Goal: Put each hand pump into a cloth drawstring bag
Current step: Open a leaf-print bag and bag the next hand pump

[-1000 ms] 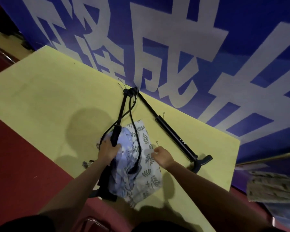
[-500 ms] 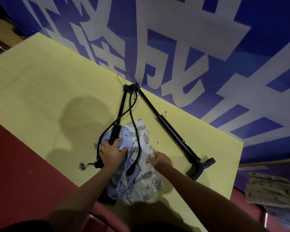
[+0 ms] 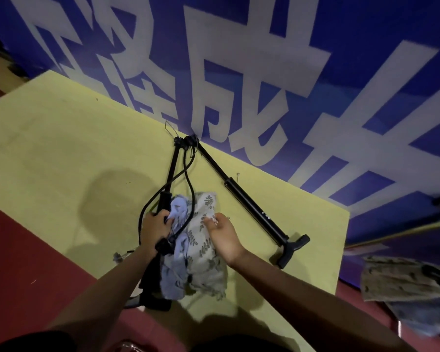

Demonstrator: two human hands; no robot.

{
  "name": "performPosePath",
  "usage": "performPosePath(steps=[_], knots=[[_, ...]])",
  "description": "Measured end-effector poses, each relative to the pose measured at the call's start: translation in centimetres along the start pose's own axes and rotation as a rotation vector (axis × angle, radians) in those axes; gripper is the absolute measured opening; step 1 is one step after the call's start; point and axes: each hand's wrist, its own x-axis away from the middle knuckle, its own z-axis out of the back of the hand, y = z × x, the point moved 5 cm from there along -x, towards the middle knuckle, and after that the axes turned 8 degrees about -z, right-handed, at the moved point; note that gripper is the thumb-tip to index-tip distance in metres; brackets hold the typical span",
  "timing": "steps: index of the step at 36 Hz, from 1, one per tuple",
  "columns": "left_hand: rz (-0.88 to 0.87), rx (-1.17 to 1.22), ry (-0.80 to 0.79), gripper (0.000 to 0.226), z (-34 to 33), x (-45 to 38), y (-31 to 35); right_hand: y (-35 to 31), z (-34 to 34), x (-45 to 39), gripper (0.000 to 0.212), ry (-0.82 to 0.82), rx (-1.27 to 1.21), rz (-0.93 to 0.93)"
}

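Two black hand pumps lie on the yellow table (image 3: pixel 61 153), their far ends meeting near the banner. My left hand (image 3: pixel 155 228) grips the barrel of the left pump (image 3: pixel 172 168), whose hose loops over the cloth. A leaf-printed cloth drawstring bag (image 3: pixel 203 252), bunched with a pale blue lining showing, lies between my hands. My right hand (image 3: pixel 222 231) pinches the bag's upper edge. The right pump (image 3: pixel 254 208) lies untouched, its T-handle near the table's right edge.
A blue banner (image 3: pixel 239 72) with large white characters hangs behind the table. More patterned cloth bags (image 3: pixel 407 280) lie off the table at the right. Red floor (image 3: pixel 23 262) shows on the left. A small pin (image 3: pixel 238 174) rests near the right pump.
My left hand slid down the left pump's barrel toward me. My right hand shifted up the bag, and the cloth bunched more around the pump.
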Motion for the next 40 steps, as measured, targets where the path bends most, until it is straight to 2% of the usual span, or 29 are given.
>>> performPosePath(steps=[3,8,13,19,22,24,26,29,32,35,37,40], knots=[[-0.010,0.061,-0.018,0.021,0.5,-0.1,0.2,-0.7,0.9,0.7,0.042,0.018,-0.065,0.013],[0.078,0.218,0.006,0.040,1.3,-0.4,0.2,-2.9,3.5,2.8,0.025,0.009,-0.152,0.096],[0.218,0.372,-0.010,0.034,2.5,0.7,0.6,-5.5,6.2,5.5,0.038,-0.067,-0.235,0.178],[0.284,0.495,-0.084,0.041,3.2,0.8,2.2,-8.2,9.1,7.7,0.021,-0.077,-0.304,0.236],[0.294,0.467,-0.037,0.046,4.5,1.9,4.3,-8.8,10.3,8.6,0.018,-0.074,-0.400,0.233],[0.250,0.554,0.064,0.052,6.0,2.7,7.0,-8.8,10.9,9.0,0.017,-0.081,-0.475,0.218],[0.199,0.818,0.097,0.056,7.3,3.9,11.1,-8.9,11.5,9.7,0.024,-0.090,-0.550,0.194],[0.048,1.099,-0.076,0.053,8.5,7.0,18.2,-8.7,12.6,10.6,0.033,-0.099,-0.662,0.145],[-0.156,1.143,-0.282,0.058,8.3,10.2,23.4,-8.5,13.7,11.7,0.029,-0.144,-0.787,0.089],[-0.188,1.169,-0.406,0.063,7.3,12.5,26.3,-8.0,15.4,12.6,0.030,-0.148,-0.843,0.074],[-0.205,1.153,-0.390,0.057,7.0,14.1,28.3,-7.3,17.2,13.1,0.034,-0.112,-0.851,0.091],[-0.246,1.144,-0.273,0.024,7.0,16.0,31.0,-5.2,20.2,13.6,0.041,-0.036,-0.856,0.093]])
